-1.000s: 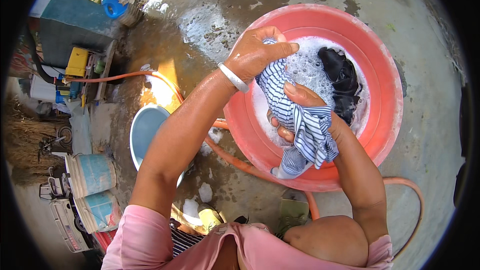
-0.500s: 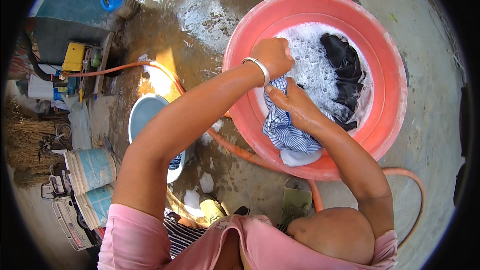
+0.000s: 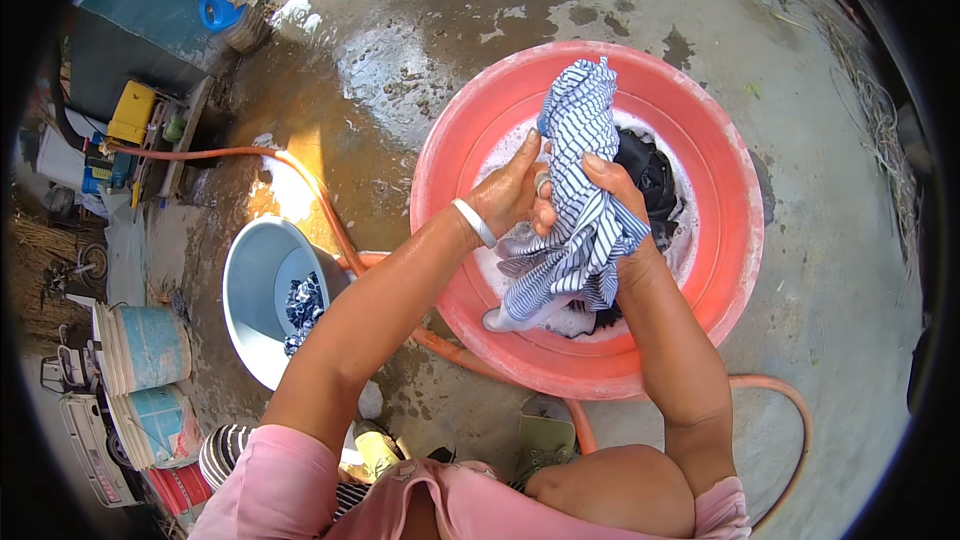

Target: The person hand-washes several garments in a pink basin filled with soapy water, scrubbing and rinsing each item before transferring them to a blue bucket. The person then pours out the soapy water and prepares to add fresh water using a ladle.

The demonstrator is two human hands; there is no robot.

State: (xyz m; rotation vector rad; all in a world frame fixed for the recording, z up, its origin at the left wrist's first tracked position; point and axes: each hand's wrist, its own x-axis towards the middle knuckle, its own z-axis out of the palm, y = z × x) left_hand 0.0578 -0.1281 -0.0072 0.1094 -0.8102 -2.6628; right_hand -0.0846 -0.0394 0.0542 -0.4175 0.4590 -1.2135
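A blue-and-white striped cloth (image 3: 580, 190) hangs wet above a wide red basin (image 3: 720, 180) of soapy water. My right hand (image 3: 615, 195) grips the cloth from the right. My left hand (image 3: 510, 195), with a white bangle at the wrist, presses flat against the cloth's left side. A dark garment (image 3: 650, 175) lies in the suds behind the cloth. Both forearms are wet.
A pale blue tub (image 3: 255, 290) with a patterned cloth in it stands left of the basin. An orange hose (image 3: 310, 190) runs over the wet concrete and curls around the basin. Painted buckets (image 3: 145, 350), a yellow box (image 3: 132, 112) and a blue container (image 3: 220, 0) stand at the left.
The striped cloth was pushed down into the suds half a second ago; both hands have now lifted it up out of the water, with its end rising over the basin.
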